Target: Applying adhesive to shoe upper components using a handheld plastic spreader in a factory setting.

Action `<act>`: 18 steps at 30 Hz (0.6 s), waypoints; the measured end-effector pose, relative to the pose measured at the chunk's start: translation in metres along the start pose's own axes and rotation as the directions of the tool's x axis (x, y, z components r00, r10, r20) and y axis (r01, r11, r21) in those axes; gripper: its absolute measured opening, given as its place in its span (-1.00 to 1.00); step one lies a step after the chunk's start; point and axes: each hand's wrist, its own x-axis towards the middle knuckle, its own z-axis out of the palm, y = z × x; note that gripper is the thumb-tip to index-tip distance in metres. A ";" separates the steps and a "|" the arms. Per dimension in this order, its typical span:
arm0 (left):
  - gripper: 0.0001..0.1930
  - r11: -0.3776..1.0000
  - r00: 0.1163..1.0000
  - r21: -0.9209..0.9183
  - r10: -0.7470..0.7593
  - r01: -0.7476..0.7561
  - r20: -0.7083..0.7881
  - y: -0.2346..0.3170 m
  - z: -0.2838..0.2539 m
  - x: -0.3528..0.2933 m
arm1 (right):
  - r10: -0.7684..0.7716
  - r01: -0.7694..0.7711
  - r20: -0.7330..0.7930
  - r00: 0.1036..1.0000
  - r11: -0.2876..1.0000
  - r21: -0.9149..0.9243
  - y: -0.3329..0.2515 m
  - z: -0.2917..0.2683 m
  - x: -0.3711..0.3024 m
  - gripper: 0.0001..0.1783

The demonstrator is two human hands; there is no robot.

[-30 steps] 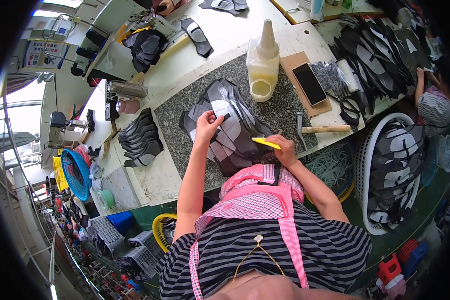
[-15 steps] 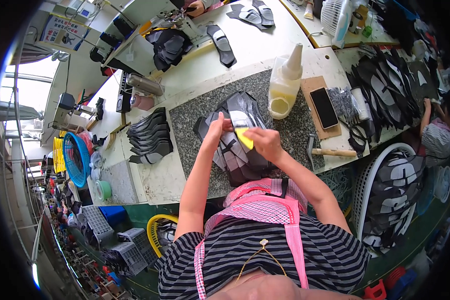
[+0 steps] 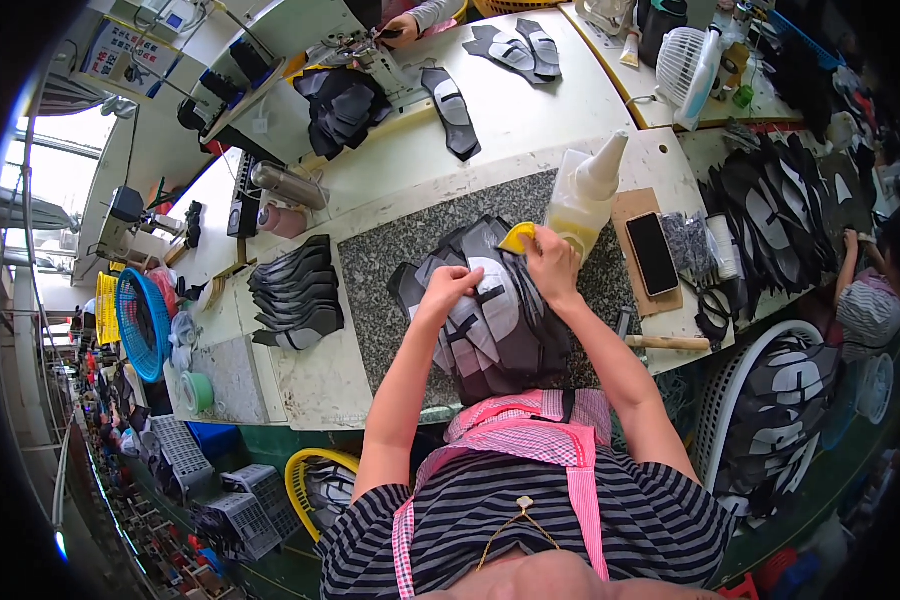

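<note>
In the head view, a speckled grey granite slab (image 3: 390,270) set into the pale workbench serves as the landmark, and on its middle lies a fanned pile of shoe upper pieces (image 3: 500,330), flat cut shapes in black and grey with lighter grey panels and dark strap-like strips, overlapping one another like a spread deck and reaching to the slab's near edge. The left hand (image 3: 450,287) rests on the left part of that pile, fingers curled down and pressing on a grey piece, seemingly pinching its edge, though the exact grip is too small to tell. The right hand (image 3: 552,265) is at the far right of the pile, fingers closed around a small yellow tool (image 3: 516,238) whose tip pokes out toward the slab's far side. Just beyond that hand, on the slab's far right corner, stands a translucent squeeze bottle (image 3: 582,200) with a tall cone nozzle and yellowish liquid in its lower part. To the right of the slab a black phone (image 3: 653,253) lies on a brown board (image 3: 625,215), and nearer the slab's right near corner lies a hammer (image 3: 660,341) with a wooden handle. To the left of the slab, a neat stack of dark sole-shaped pieces (image 3: 295,295) sits on the bench. Beyond the slab's far edge, more dark cut pieces (image 3: 340,105) are heaped, near another person's hand (image 3: 402,28).
</note>
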 end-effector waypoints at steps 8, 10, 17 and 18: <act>-0.74 0.877 0.854 0.122 0.480 -0.465 -0.201 0.027 0.022 -0.061 | 0.100 -0.120 0.117 0.988 0.978 0.172 0.015 -0.036 -0.027 -0.78; -0.76 0.830 0.836 0.254 0.535 -0.496 -0.119 0.042 0.028 -0.089 | 0.119 -0.139 0.106 0.987 0.969 0.206 0.018 -0.036 -0.034 -0.80; -0.75 0.763 0.795 0.232 0.599 -0.603 0.097 0.037 0.048 -0.115 | 0.000 -0.020 0.083 0.997 0.970 0.240 0.008 -0.030 -0.039 -0.82; -0.78 0.788 0.800 0.172 0.600 -0.591 0.000 0.040 0.054 -0.122 | -0.007 -0.009 0.061 0.998 0.965 0.261 0.009 -0.030 -0.041 -0.83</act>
